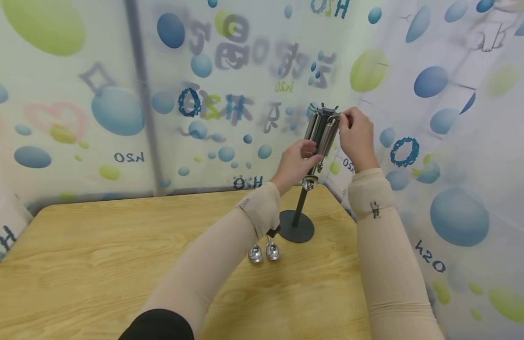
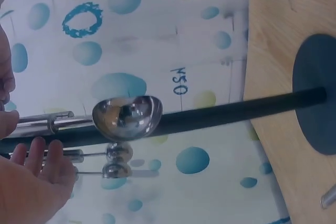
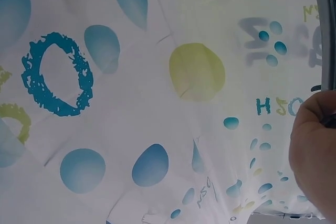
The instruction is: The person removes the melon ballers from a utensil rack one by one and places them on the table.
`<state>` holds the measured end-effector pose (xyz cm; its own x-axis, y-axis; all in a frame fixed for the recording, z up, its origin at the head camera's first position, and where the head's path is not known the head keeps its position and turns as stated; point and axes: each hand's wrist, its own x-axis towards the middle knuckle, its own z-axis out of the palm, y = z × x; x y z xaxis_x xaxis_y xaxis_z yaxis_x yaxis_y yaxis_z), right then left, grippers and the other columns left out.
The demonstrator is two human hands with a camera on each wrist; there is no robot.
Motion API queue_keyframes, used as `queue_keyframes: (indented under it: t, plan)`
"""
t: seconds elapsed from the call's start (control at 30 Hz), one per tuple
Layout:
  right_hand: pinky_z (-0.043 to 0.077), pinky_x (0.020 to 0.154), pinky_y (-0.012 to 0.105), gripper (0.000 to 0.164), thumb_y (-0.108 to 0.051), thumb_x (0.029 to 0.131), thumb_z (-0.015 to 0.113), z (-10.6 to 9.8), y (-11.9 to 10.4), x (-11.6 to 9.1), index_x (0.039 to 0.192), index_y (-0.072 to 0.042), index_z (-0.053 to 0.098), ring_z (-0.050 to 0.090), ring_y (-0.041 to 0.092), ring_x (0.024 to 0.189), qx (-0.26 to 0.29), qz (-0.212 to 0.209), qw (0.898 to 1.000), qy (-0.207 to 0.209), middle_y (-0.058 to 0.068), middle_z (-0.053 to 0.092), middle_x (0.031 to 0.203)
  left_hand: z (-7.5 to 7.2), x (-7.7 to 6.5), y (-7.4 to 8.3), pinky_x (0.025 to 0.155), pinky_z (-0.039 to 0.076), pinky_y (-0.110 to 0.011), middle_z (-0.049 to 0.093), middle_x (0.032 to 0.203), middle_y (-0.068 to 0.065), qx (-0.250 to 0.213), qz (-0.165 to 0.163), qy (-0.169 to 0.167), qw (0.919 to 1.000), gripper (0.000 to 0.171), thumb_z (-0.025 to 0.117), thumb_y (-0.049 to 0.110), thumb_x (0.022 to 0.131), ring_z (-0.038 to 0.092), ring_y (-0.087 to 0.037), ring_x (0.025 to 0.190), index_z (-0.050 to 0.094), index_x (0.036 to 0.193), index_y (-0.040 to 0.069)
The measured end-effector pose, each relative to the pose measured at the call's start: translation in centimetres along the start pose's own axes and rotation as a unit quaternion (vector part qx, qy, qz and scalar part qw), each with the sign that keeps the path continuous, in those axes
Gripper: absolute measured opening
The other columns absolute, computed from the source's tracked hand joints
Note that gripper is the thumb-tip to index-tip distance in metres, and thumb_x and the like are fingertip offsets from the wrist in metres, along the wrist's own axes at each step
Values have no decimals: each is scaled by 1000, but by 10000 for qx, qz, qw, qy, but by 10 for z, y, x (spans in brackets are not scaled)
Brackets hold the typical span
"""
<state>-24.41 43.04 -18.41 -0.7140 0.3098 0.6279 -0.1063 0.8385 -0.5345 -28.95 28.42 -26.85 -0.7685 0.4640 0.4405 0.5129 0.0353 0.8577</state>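
Metal scoops (image 1: 327, 137) with round bowls hang by their handles from a dark stand with hooks (image 1: 323, 112) at its top. One scoop's shiny bowl (image 2: 127, 116) hangs beside the pole. My right hand (image 1: 357, 137) pinches a scoop's handle end at the top right hook; its fingertips are partly hidden. Lower down, my left hand (image 1: 293, 165) reaches round the hanging handles, its fingers loosely extended. Those fingers (image 2: 52, 163) lie beside the pole (image 2: 220, 114) in the left wrist view. At the right wrist view's edge shows the curled right hand (image 3: 315, 150).
The stand's round base (image 1: 304, 231) sits on the wooden table (image 1: 117, 245) near its right edge. Two more metal spoon bowls (image 1: 264, 251) lie in front of it, partly behind my left sleeve. Printed curtains (image 1: 228, 104) close off the back and right.
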Motion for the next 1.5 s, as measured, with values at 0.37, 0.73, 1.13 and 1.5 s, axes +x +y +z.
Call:
queue_keyframes:
  t: [0.37, 0.73, 1.13, 1.5]
  plan:
    - [38, 68, 32, 32, -23, 110, 42, 2, -2, -1, 117, 3, 61, 47, 22, 78, -44, -45, 10000, -5, 13, 57, 91, 9, 0, 2, 92, 54, -26, 64, 129, -8, -560, -47, -119, 9983, 44, 71, 15, 97, 64, -18, 115, 54, 138, 7]
    - [38, 68, 33, 31, -22, 110, 43, -1, -1, -2, 117, 2, 61, 47, 23, 77, -60, -83, 9999, 14, 13, 56, 88, 10, 1, 10, 84, 56, -25, 67, 117, -4, -579, -80, -312, 9978, 47, 70, 21, 98, 65, -14, 105, 55, 142, 10]
    - [38, 68, 34, 32, -23, 110, 42, -1, -1, -2, 117, 2, 61, 48, 24, 78, -165, 8, 9999, -31, 14, 57, 91, 4, -4, 16, 79, 58, -26, 68, 108, -4, -608, 69, -450, 9971, 39, 70, 16, 98, 67, -13, 92, 60, 135, 5]
    - [39, 71, 35, 28, -19, 109, 44, 0, -4, -2, 115, 3, 62, 51, 28, 81, -142, -38, 9999, 44, 17, 61, 93, 0, -4, 25, 79, 57, -24, 69, 118, -9, -302, 366, -549, 9974, 59, 69, 11, 98, 69, -17, 98, 47, 152, 14]
